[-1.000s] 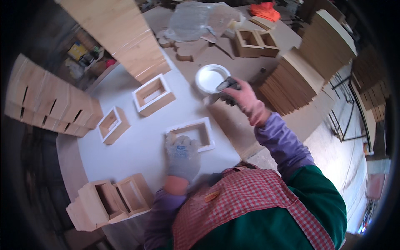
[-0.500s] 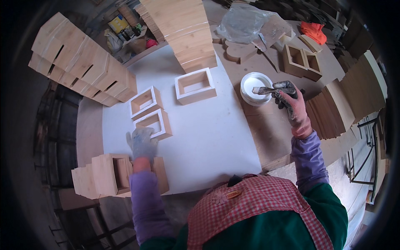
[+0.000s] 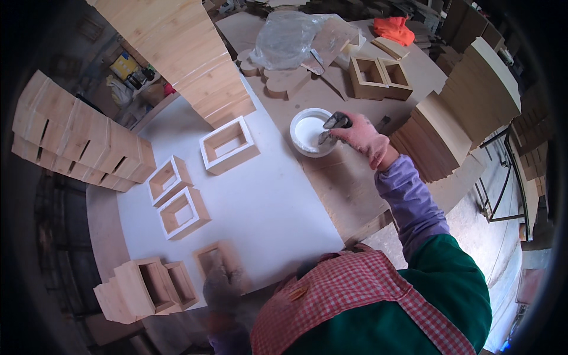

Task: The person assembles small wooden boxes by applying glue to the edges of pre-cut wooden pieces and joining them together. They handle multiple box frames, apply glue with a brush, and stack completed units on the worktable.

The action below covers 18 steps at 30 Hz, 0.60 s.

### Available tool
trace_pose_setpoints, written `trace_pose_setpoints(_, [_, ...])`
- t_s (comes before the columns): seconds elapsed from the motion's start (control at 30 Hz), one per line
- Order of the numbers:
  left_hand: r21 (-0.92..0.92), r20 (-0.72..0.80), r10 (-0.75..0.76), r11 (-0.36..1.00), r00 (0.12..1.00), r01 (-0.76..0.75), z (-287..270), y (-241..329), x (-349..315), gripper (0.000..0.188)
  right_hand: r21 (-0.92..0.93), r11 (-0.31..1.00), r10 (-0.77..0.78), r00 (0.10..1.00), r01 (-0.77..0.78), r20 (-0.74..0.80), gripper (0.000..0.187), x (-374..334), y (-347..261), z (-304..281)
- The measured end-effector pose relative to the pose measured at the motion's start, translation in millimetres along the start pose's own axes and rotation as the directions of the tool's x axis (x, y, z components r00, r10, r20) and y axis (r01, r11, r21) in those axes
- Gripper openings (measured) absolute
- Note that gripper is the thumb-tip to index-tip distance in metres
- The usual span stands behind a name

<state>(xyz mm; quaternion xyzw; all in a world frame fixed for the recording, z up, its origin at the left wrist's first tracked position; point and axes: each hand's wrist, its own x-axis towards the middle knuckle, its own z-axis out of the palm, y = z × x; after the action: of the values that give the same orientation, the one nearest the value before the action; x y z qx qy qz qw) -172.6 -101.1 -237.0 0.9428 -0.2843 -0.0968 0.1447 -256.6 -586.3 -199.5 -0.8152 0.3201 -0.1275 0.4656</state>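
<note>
My right hand (image 3: 359, 135), in a pink glove with dark, stained fingertips, is closed round a brush over a white tub (image 3: 296, 140) of white paste or paint. Little of the brush shows; the fingers cover most of it. My left hand (image 3: 223, 287), gloved and smeared by motion, is on a small open wooden box (image 3: 214, 251) at the table's near edge, which is also blurred. Three boxes with white-coated rims stand farther off: one large box (image 3: 242, 153) and two smaller boxes, a far one (image 3: 176, 184) and a near one (image 3: 193, 220).
Stacked wooden boxes (image 3: 133, 290) lie at the near left. Taller stacks rise at the far left (image 3: 77, 133) and back (image 3: 183, 50). Beyond the tub are a clear plastic bag (image 3: 284, 38), a two-part box (image 3: 370, 90) and an orange cloth (image 3: 393, 29). Thin boards (image 3: 432, 142) stand at right.
My left hand has moved nearer to me, and a box there now stands apart from the near stack. My right hand has brought the brush down over the tub. The view has shifted.
</note>
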Motion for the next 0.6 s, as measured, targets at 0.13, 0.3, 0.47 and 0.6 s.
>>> trace_pose_setpoints(0.13, [0.351, -0.312, 0.388, 0.895, 0.867, -0.274, -16, 12, 10, 0.074, 0.053, 0.998, -0.016, 0.998, 0.02, -0.068, 0.034, 2, 3, -11])
trace_pose_setpoints(0.3, [0.14, 0.205, -0.213, 0.972, 0.955, 0.187, -36, 12, 18, 0.079, 0.044, 0.999, -0.011, 0.992, 0.017, -0.125, 0.034, 4, 16, 0])
trace_pose_setpoints(0.47, [0.055, 0.066, 0.105, 0.993, 0.992, -0.108, -6, 31, 48, 0.077, 0.332, 0.943, 0.08, 0.979, -0.013, -0.188, 0.029, 8, 21, -1])
trace_pose_setpoints(0.6, [-0.067, 0.075, 0.166, 0.985, 0.983, -0.161, 5, 68, 78, 0.075, 0.576, 0.817, 0.128, 0.983, -0.029, -0.131, 0.022, 5, 24, -2])
